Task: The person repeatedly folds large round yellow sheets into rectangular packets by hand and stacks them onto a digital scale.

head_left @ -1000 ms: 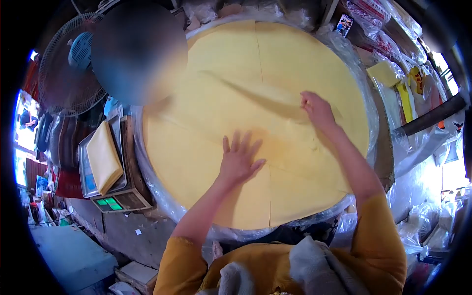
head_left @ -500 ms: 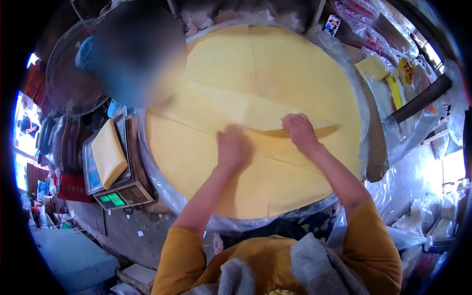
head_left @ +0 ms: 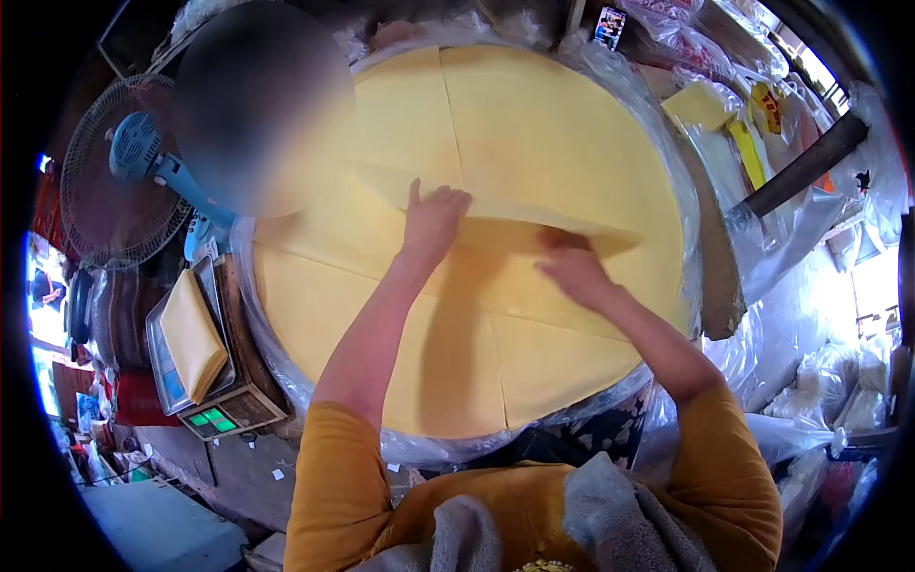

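Large thin yellow sheets (head_left: pixel 562 124) cover a round table, with a fold or loose edge (head_left: pixel 548 224) raised across the middle. My left hand (head_left: pixel 434 227) rests on the sheet at the left end of this raised edge, its thumb apart from the fingers. To the right, my right hand (head_left: pixel 577 272) reaches beneath the flap. Its thumb is spread from the fingers, which are in shadow and slightly blurred. The material's kind cannot be told for certain.
Clear plastic film (head_left: pixel 691 219) rims the table. On the left, a folded yellow stack (head_left: pixel 193 334) lies on a digital scale (head_left: pixel 233 405), below a blue fan (head_left: pixel 136 146). A phone (head_left: pixel 609 28) stands at the back. A dark bar (head_left: pixel 805 167) juts in from the right. A blurred disc covers the upper left.
My left hand has moved up onto the sheet near the fold. My right hand has gone from gripping the flap's edge to under it. The view has shifted slightly.
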Motion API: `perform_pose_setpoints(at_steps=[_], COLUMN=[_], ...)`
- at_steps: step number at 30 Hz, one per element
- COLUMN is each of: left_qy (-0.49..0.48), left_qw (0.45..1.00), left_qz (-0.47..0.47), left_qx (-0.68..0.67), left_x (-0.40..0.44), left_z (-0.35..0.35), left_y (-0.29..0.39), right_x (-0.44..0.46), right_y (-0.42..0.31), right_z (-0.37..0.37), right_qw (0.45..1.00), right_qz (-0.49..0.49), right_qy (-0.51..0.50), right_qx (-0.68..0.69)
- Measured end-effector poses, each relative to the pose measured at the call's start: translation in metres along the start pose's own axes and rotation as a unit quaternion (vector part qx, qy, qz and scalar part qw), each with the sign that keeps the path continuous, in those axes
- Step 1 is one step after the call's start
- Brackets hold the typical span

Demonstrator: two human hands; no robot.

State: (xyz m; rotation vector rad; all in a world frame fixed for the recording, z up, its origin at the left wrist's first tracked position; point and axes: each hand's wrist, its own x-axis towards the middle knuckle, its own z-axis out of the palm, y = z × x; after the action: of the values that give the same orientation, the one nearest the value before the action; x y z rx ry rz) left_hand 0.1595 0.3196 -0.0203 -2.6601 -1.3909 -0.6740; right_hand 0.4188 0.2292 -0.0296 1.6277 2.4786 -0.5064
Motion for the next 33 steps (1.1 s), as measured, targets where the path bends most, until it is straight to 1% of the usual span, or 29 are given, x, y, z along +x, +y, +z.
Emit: perform_pose_setpoints(at_steps=[2,5,8,9,11,14,17,18,21,24,26,27,30,31,33], left_qy=[-0.016,-0.040,-0.028,-0.064,-0.083,-0.122,-0.162,-0.175,-0.282,-0.252,-0.129,-0.066,-0.187,-0.186,-0.176], left_qw=[1.000,0.998,0.998,0.995,0.995,0.991,0.984,0.981,0.958,0.965,0.986,0.989,0.959,0.960,0.962], left_qz=[0.010,0.030,0.045,0.036,0.026,0.001,-0.017,-0.020,-0.040,-0.069,-0.096,-0.108,-0.199,-0.206,-0.202], left_qx=[0.009,0.045,0.044,0.060,0.044,0.051,0.072,0.078,0.024,0.016,0.054,0.073,0.077,0.041,0.050], left_x=[-0.008,-0.023,-0.052,-0.057,-0.068,-0.067,-0.060,-0.058,-0.046,-0.024,-0.022,-0.018,-0.012,-0.017,-0.019], left_z=[-0.001,-0.005,0.012,0.010,0.020,0.025,0.020,0.015,-0.002,-0.020,0.007,0.007,0.005,0.014,0.022], left_y=[0.001,0.012,0.013,0.015,0.014,0.021,0.032,0.035,0.035,0.023,-0.005,-0.011,-0.020,-0.027,-0.030], right_x=[-0.009,-0.038,-0.062,-0.062,-0.060,-0.022,0.002,0.008,0.019,0.024,0.025,0.026,0.030,0.031,0.034], right_y=[0.030,0.018,-0.006,-0.011,-0.019,-0.018,-0.015,-0.011,0.000,0.005,0.005,0.008,0.016,0.018,0.021], right_z=[0.016,-0.010,-0.037,-0.040,-0.044,-0.029,-0.016,-0.014,-0.010,-0.009,-0.011,-0.011,-0.009,-0.011,-0.014], right_qw=[0.986,0.980,0.985,0.984,0.972,0.965,0.981,0.983,0.988,0.990,0.991,0.990,0.991,0.992,0.994], right_qz=[0.053,0.101,0.106,0.061,-0.024,-0.099,-0.056,-0.047,-0.026,-0.020,-0.016,-0.019,-0.010,0.002,0.012], right_qy=[0.160,0.131,0.103,0.134,0.198,0.234,0.156,0.144,0.115,0.100,0.093,0.096,0.097,0.092,0.086], right_qx=[-0.010,-0.108,0.087,0.099,0.121,-0.064,-0.101,-0.102,-0.101,-0.099,-0.098,-0.100,-0.092,-0.081,-0.069])
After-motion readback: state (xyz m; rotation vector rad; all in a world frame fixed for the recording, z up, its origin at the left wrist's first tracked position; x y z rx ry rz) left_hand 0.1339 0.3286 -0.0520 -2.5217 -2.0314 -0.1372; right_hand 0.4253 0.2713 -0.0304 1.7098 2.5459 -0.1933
